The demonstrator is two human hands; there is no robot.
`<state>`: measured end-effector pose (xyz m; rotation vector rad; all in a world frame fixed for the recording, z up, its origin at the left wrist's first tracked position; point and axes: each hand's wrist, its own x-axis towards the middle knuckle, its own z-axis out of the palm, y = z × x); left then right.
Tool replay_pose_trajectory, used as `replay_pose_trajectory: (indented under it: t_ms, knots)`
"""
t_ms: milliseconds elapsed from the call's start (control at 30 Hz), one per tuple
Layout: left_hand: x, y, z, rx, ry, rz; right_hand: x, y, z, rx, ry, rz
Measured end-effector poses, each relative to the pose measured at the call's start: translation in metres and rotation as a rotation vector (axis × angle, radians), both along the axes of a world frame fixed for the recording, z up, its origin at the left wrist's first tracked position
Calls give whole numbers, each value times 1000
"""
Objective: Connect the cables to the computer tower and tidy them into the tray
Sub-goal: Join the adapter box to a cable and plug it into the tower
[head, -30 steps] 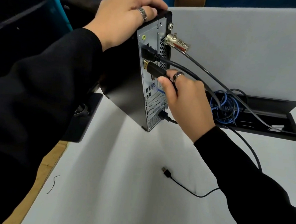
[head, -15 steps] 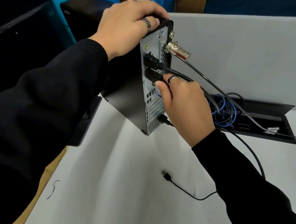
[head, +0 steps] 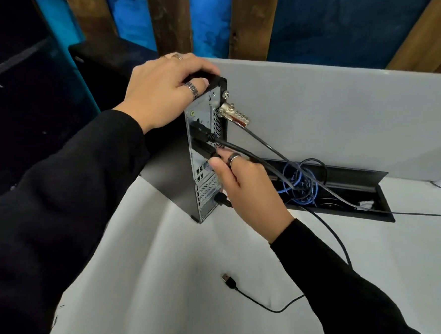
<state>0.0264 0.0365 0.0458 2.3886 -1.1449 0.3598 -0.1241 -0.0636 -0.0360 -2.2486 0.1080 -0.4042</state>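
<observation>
At the tower's rear | left hand (head: 164, 96) grips computer tower (head: 205, 150) top, steadying | right hand (head: 244, 186) pinches black plug (head: 202, 147), seating it | next likely: loose USB cable (head: 229, 281), below right hand on counter (head: 181, 280) | tray (head: 342, 189) just beyond.
</observation>
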Motion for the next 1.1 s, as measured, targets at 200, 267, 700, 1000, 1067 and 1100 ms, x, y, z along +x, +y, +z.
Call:
replay_pose_trajectory:
  t_ms: [200,267,700,1000,1067,1100]
  knots:
    - [-11,8,-11,-155,33,-22,-62,-40,-20,548,284,24]
    - [-31,15,-24,-232,-33,-24,-84,-53,-29,420,241,-48]
    - [-181,46,-246,-183,726,36,-162,-110,-102,270,103,-553]
    - [-183,24,-278,219,782,-56,-182,-132,-139,483,6,-757]
    - [-182,22,-279,207,798,-36,-192,-130,-153,478,40,-769]
    - [-182,23,-279,206,798,-30,-198,-128,-161,461,64,-759]
